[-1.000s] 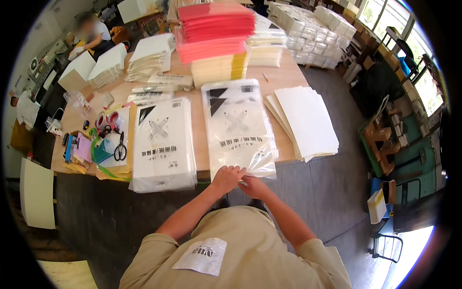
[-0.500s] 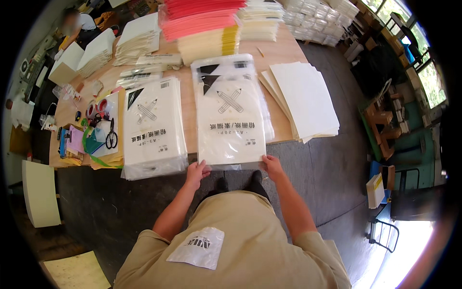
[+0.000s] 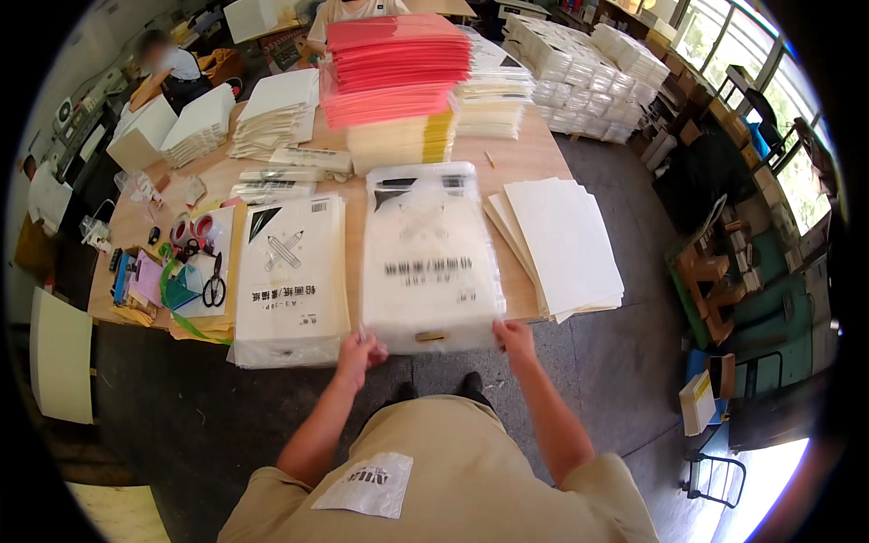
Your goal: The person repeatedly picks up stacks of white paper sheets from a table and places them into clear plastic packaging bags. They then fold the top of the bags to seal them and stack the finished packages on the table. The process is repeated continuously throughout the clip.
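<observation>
In front of me a clear printed plastic bag [image 3: 433, 299] lies flat on the table, with its near edge reaching over the table edge. Its dark print looks hazy through the milky plastic, and a small gold-brown strip shows near its front edge. My left hand [image 3: 361, 356] has its fingers closed at the near left corner, and my right hand [image 3: 515, 342] pinches the near right corner. To the left lies a stack of printed packets of paper [image 3: 291, 281]. On the right is a fanned stack of white sheets [image 3: 566, 242].
A tall pile of red folders [image 3: 398, 68] stands at the back of the wooden table [image 3: 529, 167]. Scissors [image 3: 214, 285], tape rolls [image 3: 204, 225] and a box of small items lie at the left. Wrapped white stacks [image 3: 588, 72] stand beyond. Other people work at the far side.
The bag's front has gone from crisp print to a hazy, milky look, and it lies lower against the table edge. My hands stay at its near corners. The view has tilted up slightly.
</observation>
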{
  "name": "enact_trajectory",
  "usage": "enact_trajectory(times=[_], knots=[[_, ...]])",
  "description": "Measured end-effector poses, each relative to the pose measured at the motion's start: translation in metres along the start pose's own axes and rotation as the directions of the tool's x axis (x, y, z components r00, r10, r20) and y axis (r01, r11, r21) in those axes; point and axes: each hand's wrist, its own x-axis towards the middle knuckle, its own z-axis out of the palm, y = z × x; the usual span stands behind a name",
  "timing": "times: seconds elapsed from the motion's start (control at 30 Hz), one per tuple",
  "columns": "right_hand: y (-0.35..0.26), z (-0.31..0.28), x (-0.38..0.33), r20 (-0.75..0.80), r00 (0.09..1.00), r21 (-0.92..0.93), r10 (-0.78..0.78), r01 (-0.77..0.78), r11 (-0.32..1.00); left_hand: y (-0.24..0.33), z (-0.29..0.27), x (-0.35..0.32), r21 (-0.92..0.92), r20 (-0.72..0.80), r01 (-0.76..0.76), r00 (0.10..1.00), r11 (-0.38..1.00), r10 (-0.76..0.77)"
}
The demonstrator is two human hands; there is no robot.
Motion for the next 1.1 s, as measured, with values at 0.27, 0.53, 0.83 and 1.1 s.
enact_trajectory(times=[0.27,0.53,0.83,1.1], knots=[[0.096,0.003,0.051,0.1,0.995,0.647,0.03,-0.088,0.758,-0.05,-0.025,0.014,-0.029,0.151,0.127,0.981,0.991,-0.121],[0.037,-0.008,0.093,0.368,0.904,0.397,0.219,-0.365,0.842,-0.011,0.004,0.045,-0.159,0.079,0.229,0.973,0.96,-0.218],[-0.034,0.065,0.028,0.273,0.957,0.145,-0.101,0.063,0.987,0.051,-0.022,0.012,-0.036,-0.038,-0.319,0.947,0.947,0.318],[-0.06,0.271,0.016,0.519,0.853,0.093,-0.045,-0.004,0.996,0.08,-0.223,-0.007,0.137,-0.322,-0.371,0.86,0.918,0.396]])
